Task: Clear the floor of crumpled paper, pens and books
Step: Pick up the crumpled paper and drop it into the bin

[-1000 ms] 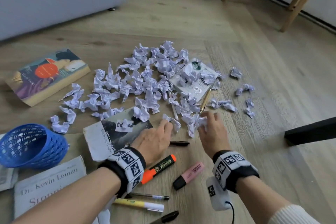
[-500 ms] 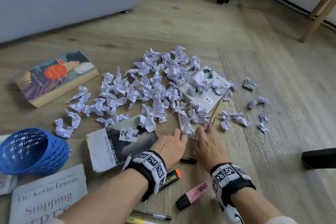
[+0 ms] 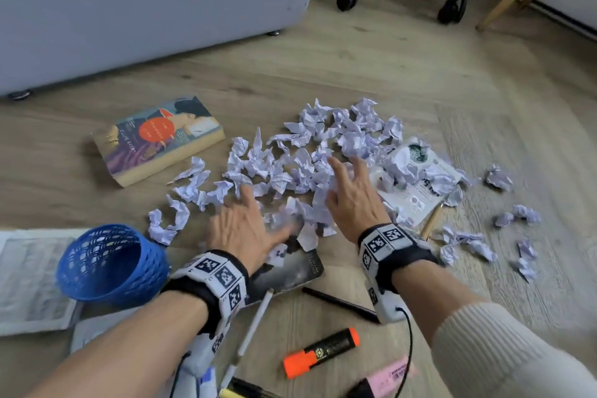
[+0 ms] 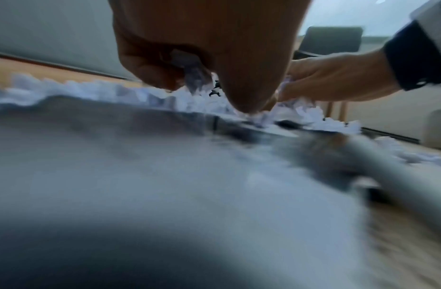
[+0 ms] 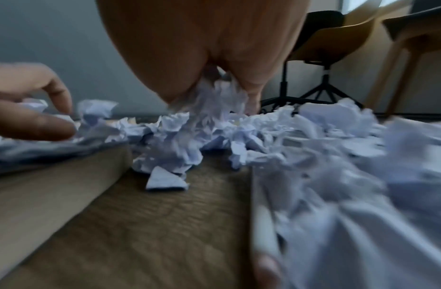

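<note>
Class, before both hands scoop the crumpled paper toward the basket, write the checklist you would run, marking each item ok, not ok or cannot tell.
1. Left hand on the white crumpled paper pile: ok, fingers spread among the scraps.
2. Right hand on the pile: ok, fingers spread.
3. Firm grip on paper: cannot tell; the wrist views are blurred.
4. Blue mesh plastic basket ready: not ok, it lies on its side.
5. All scraps within the scoop: not ok, stray scraps lie off to the right.
6. Pens out of the pile: cannot tell; a wooden pencil lies at its edge.
</note>
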Demonstrator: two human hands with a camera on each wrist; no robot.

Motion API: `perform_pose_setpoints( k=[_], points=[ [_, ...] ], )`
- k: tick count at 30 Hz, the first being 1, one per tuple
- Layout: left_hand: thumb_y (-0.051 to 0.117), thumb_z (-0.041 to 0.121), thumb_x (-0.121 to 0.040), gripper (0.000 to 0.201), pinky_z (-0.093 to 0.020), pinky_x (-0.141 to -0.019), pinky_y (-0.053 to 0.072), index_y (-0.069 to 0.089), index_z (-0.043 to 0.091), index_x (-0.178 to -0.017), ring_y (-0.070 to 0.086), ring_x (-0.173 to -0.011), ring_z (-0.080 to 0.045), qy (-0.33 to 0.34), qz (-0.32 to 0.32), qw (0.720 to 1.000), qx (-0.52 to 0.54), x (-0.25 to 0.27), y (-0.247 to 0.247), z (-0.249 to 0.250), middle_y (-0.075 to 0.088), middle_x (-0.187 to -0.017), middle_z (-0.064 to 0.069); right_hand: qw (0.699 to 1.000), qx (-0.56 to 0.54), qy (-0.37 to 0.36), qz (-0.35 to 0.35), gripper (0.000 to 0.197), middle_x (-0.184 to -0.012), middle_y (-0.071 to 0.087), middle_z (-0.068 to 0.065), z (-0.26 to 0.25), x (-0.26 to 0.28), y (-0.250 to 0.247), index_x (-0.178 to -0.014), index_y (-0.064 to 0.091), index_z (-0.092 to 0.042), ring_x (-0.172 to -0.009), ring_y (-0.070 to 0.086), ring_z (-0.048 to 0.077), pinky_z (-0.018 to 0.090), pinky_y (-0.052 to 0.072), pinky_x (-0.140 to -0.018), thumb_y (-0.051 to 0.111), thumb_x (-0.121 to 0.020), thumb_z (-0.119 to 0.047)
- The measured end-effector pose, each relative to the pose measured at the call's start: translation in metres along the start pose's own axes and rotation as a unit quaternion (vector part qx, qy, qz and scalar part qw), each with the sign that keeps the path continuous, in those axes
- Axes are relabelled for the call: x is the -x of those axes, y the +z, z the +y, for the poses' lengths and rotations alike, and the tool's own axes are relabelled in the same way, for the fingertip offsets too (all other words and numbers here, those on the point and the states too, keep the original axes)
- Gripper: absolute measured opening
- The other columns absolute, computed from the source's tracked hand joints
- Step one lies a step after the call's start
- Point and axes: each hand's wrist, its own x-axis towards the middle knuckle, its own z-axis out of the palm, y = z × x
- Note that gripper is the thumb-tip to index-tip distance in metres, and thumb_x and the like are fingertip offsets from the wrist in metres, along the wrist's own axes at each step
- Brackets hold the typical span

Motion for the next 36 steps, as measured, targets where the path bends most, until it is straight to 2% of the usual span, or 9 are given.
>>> perform_pose_setpoints(
  k=[4, 8, 11, 15, 19, 22, 28, 32, 36],
  points=[
    [0.034, 0.09, -0.068, 0.108, -0.04, -0.079, 0.046, 0.022, 0.008, -0.138, 0.049, -0.098, -0.028, -0.018, 0.029, 0.997, -0.076, -0.025, 0.001, -0.038, 0.05, -0.114, -0.015, 0.991, 0.085, 0.003, -0.101, 0.082, -0.158, -0.004, 0.019, -0.009, -0.029, 0.028, -0.15, 0.003, -0.037, -0.142, 0.011, 0.046, 0.061, 0.027, -0.11, 0.047, -0.086, -0.063],
    [0.034, 0.09, -0.068, 0.114, -0.07, -0.106, 0.02, -0.023, 0.032, -0.148, -0.002, -0.144, -0.042, 0.022, -0.032, 0.998, -0.057, -0.044, 0.015, -0.057, -0.005, -0.157, -0.018, 0.984, 0.128, -0.018, -0.125, 0.071, -0.157, 0.002, 0.012, -0.014, -0.028, 0.046, -0.148, 0.006, -0.043, -0.134, 0.026, 0.043, 0.058, 0.039, -0.101, 0.046, -0.091, -0.055],
    [0.044, 0.075, -0.08, 0.094, -0.071, -0.107, 0.02, -0.014, 0.046, -0.147, -0.018, -0.143, -0.045, 0.042, -0.102, 0.994, 0.021, -0.053, 0.024, -0.059, -0.026, -0.156, -0.01, 0.983, 0.153, -0.033, -0.096, 0.051, -0.149, 0.02, 0.011, -0.016, -0.022, 0.051, -0.143, 0.023, -0.041, -0.125, 0.033, 0.038, 0.055, 0.043, -0.091, 0.042, -0.096, -0.048],
    [0.049, 0.054, -0.091, 0.05, -0.051, -0.093, 0.043, 0.035, 0.032, -0.133, 0.028, -0.128, -0.034, 0.081, -0.06, 0.995, -0.025, -0.05, 0.02, -0.052, 0.025, -0.142, -0.011, 0.986, 0.144, -0.07, -0.046, 0.028, -0.118, 0.047, 0.018, -0.018, -0.012, 0.051, -0.122, 0.047, -0.024, -0.094, 0.048, 0.039, 0.049, 0.051, -0.069, 0.048, -0.096, -0.035],
    [0.048, 0.034, -0.097, 0.029, -0.038, -0.074, 0.051, 0.041, 0.017, -0.12, 0.051, -0.091, -0.028, 0.093, -0.087, 0.992, -0.011, -0.044, 0.019, -0.051, 0.039, -0.113, -0.013, 0.991, 0.087, -0.038, -0.095, 0.028, -0.108, 0.046, 0.016, -0.02, -0.005, 0.038, -0.124, 0.047, -0.017, -0.082, 0.055, 0.034, 0.04, 0.048, -0.069, 0.046, -0.098, -0.028],
    [0.039, 0.013, -0.098, 0.017, -0.034, -0.064, 0.042, 0.047, 0.009, -0.112, 0.047, -0.072, -0.024, 0.115, -0.096, 0.988, -0.028, -0.041, 0.011, -0.05, 0.044, -0.099, -0.012, 0.988, 0.074, -0.023, -0.136, 0.024, -0.102, 0.046, 0.009, -0.015, -0.002, 0.021, -0.116, 0.05, -0.015, -0.077, 0.054, 0.028, 0.033, 0.043, -0.065, 0.053, -0.094, -0.023],
    [0.035, 0.017, -0.101, 0.02, -0.033, -0.063, 0.042, 0.05, 0.006, -0.107, 0.051, -0.071, -0.023, 0.115, 0.011, 0.993, 0.033, -0.022, -0.049, -0.051, 0.049, -0.097, -0.011, 0.999, -0.002, -0.004, -0.042, 0.013, -0.086, 0.051, 0.007, -0.04, -0.002, -0.034, -0.102, 0.054, -0.012, -0.073, 0.054, 0.026, 0.029, 0.042, -0.061, 0.058, -0.09, -0.016],
    [0.041, 0.018, -0.099, 0.013, -0.034, -0.062, 0.036, 0.047, 0.01, -0.092, 0.048, -0.073, -0.024, 0.128, 0.067, 0.983, 0.112, 0.013, -0.109, -0.071, 0.045, -0.086, -0.008, 0.99, -0.142, -0.025, 0.002, 0.01, -0.075, 0.062, 0.006, -0.104, -0.003, -0.068, -0.099, 0.057, -0.009, -0.053, 0.057, 0.016, 0.012, 0.038, -0.04, 0.058, -0.09, -0.013],
    [0.046, 0.02, -0.095, 0.013, -0.032, -0.065, 0.032, 0.049, 0.013, -0.085, 0.043, -0.073, -0.025, 0.11, 0.134, 0.972, 0.161, 0.069, -0.168, -0.125, 0.045, -0.079, -0.005, 0.965, -0.248, -0.078, -0.027, 0.011, -0.073, 0.059, 0.006, -0.196, 0.006, -0.081, -0.091, 0.055, -0.012, -0.058, 0.048, 0.018, 0.029, 0.039, -0.056, 0.059, -0.088, -0.022]
  ],
)
